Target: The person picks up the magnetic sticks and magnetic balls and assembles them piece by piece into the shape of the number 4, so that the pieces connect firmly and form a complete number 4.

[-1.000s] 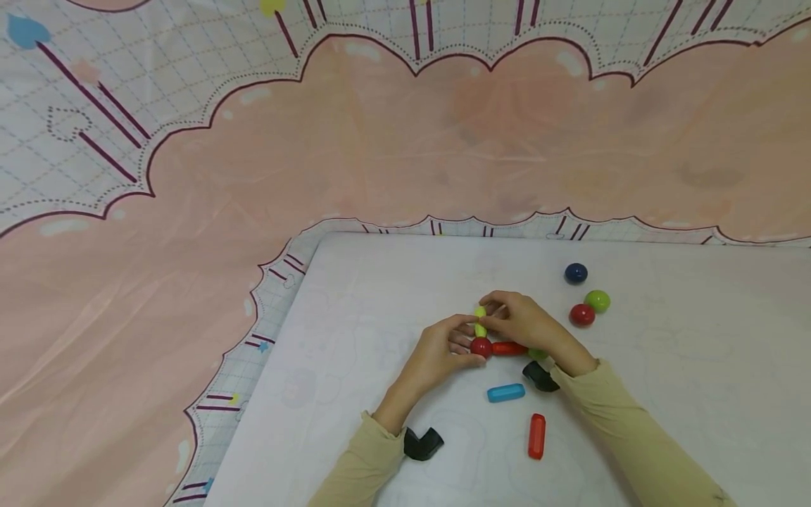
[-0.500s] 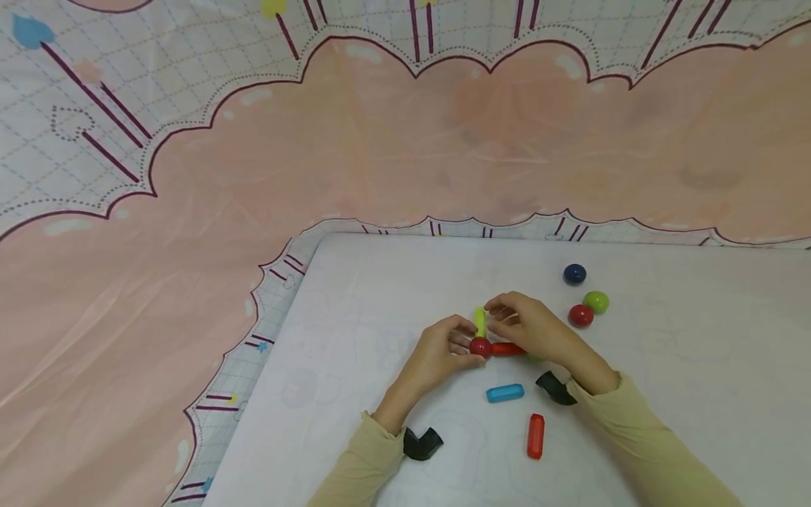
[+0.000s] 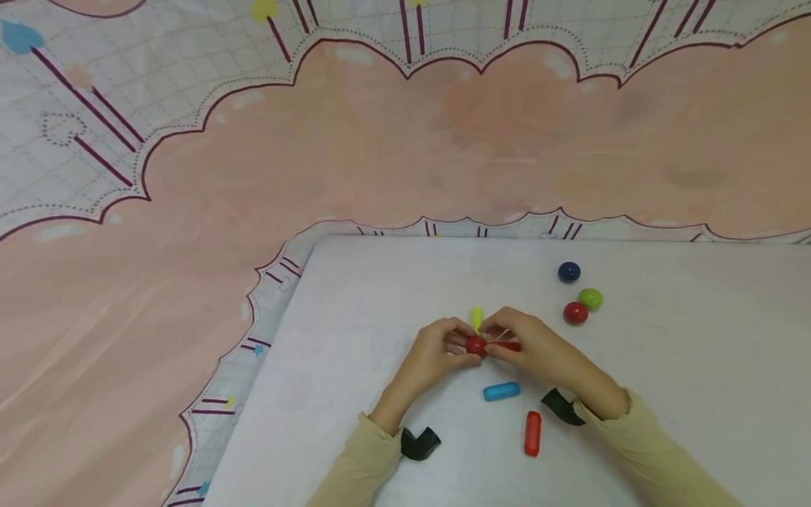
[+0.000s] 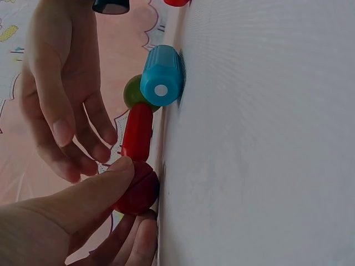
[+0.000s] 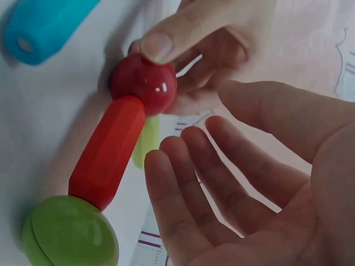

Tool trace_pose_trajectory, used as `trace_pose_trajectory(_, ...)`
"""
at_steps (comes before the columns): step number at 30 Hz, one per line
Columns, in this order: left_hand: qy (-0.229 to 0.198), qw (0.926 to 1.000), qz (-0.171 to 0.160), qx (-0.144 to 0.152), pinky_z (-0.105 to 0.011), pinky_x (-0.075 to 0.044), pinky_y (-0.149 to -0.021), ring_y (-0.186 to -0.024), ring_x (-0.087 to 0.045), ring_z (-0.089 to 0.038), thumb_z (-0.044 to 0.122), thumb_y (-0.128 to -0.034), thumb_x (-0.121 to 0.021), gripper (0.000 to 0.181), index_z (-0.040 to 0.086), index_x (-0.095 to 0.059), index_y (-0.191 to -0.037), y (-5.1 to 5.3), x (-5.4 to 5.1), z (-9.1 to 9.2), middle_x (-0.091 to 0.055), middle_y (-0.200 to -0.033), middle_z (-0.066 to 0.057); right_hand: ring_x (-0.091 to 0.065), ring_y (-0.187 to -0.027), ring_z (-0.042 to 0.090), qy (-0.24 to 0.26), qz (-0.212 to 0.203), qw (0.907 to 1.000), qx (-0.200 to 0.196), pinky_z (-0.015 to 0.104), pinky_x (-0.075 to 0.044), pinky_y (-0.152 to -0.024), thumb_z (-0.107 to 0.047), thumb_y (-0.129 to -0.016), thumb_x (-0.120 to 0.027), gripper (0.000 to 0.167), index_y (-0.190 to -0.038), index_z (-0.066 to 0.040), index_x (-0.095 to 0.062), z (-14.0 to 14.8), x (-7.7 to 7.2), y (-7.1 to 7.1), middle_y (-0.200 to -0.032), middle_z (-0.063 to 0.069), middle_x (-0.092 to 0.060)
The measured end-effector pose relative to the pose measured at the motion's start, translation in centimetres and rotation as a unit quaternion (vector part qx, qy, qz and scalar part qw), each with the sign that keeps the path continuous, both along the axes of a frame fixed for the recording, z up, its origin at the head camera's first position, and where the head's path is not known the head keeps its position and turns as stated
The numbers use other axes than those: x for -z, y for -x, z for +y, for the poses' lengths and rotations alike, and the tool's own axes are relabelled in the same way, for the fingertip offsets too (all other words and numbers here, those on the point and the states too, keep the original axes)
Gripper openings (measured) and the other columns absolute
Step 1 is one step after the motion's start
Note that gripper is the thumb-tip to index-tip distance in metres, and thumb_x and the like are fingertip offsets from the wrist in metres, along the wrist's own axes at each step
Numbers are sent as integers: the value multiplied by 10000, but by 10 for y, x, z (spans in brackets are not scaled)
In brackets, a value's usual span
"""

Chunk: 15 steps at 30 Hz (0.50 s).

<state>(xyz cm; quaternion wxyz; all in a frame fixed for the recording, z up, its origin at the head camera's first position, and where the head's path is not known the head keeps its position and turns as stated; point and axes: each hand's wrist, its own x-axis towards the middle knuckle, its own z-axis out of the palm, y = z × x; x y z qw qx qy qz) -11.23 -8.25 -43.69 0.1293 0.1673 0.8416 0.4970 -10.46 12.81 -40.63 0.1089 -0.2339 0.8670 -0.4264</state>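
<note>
Beyond a blue rod point(image 3: 502, 391) and black elbow point(image 3: 420, 445), the left hand point(image 3: 437, 351) pinches a red ball point(image 3: 475, 345), right hand point(image 3: 533, 346) relaxed.

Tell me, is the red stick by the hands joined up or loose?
Seemingly joined at both ends: in the right wrist view, the red stick meets the red ball and green ball without visible gaps.

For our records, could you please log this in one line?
left hand: grips red ball | right hand: holds nothing | red stick: touches that ball
</note>
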Motion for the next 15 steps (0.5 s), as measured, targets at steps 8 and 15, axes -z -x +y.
trace_pose_trajectory(8,129,9995,190,207,-179,-540,-793,-939,-684,-123,95,-821,-812,333,62,-673,-1122,2,1,4,-690,-1085,-59,-636,-909,119,180,-153,9987,-459,250,-561,-806,-37,-894,-709,205,-1096,-49,-673,6,-2,-11,-1029,33,-669)
trace_pose_trajectory(15,89,9996,251,99,-205,-552,-789,-934,-693,-175,73,-817,-811,324,33,-672,-1107,-1,-1,-1,-694,-1070,-85,-588,-893,88,-66,-293,9958,-861,253,-547,-812,-117,-897,-729,221,-1103,-58,-679,4,-2,-16,-1019,-3,-666)
